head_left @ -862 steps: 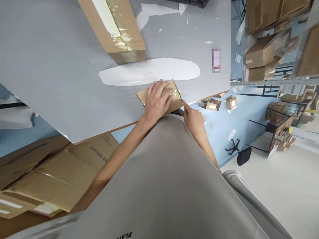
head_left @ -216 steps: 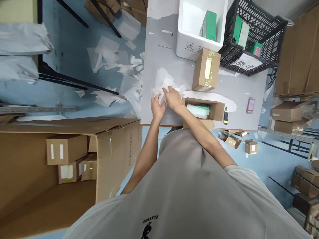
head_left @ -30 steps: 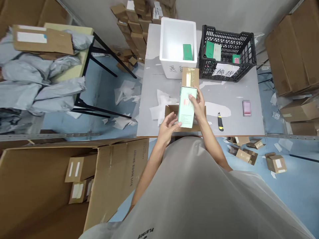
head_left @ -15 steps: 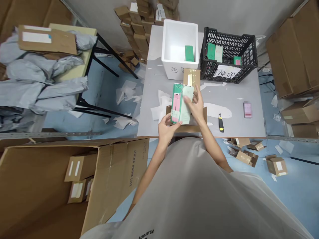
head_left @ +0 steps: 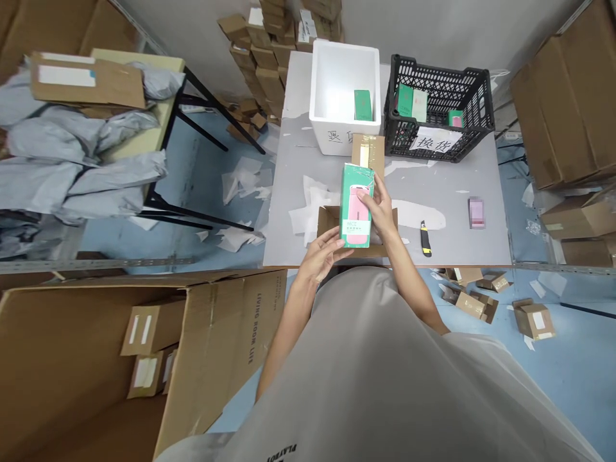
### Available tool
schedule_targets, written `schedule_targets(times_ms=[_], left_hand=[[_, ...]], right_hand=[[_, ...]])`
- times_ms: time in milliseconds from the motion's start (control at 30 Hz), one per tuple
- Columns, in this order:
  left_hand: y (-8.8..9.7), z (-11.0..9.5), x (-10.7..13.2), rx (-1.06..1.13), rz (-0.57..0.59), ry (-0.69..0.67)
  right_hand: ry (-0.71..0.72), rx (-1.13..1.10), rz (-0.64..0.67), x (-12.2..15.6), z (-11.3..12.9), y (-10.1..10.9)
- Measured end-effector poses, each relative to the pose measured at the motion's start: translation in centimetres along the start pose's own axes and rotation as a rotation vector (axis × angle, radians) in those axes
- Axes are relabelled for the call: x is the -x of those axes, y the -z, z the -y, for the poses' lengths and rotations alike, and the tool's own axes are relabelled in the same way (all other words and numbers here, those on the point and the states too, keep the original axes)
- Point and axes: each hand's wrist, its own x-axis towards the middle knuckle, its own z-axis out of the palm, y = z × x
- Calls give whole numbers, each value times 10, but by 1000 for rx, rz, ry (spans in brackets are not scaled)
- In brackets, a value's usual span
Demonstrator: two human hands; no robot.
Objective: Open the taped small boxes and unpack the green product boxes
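Note:
A green box (head_left: 357, 208) with a pink device pictured on its front is held upright over the table. My right hand (head_left: 382, 215) grips its right side, thumb across the front and fingers at the edge. My left hand (head_left: 321, 258) is at the box's lower left corner, fingertips and thumb touching it; part of the contact is hidden. Beneath the box lies an opened brown carton (head_left: 328, 218), its inside mostly covered. Just behind stands another brown carton (head_left: 376, 154) with tape along it. A yellow and black utility knife (head_left: 426, 240) lies to the right.
At the table's back stand a white foam bin (head_left: 321, 128) and a black plastic crate (head_left: 476, 128), both holding green boxes. A pink item (head_left: 476, 212) lies at right. Torn paper (head_left: 301, 218) is at left. A large open carton (head_left: 231, 327) stands beside me.
The green box has turned so its pink-pictured front faces me, and its pale side no longer shows. My left hand has shifted slightly down, its thumb off the front face.

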Motion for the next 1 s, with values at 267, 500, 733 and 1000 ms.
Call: schedule_targets(times_ms=[267,500,733,1000], left_hand=[[-21,4,-12,-181,-237,-196],[-24,6,-12,-404,-386,-361],[10,2,-17,-64,-46,-38],[-8,8,-20,-178,-226,-190]], right_hand=[[12,55,-6,-5,8,-10],[15,172,-79,-8,13,-21],[12,98,-4,-11,3,-8],[-3,109,5,-8,0,-12]])
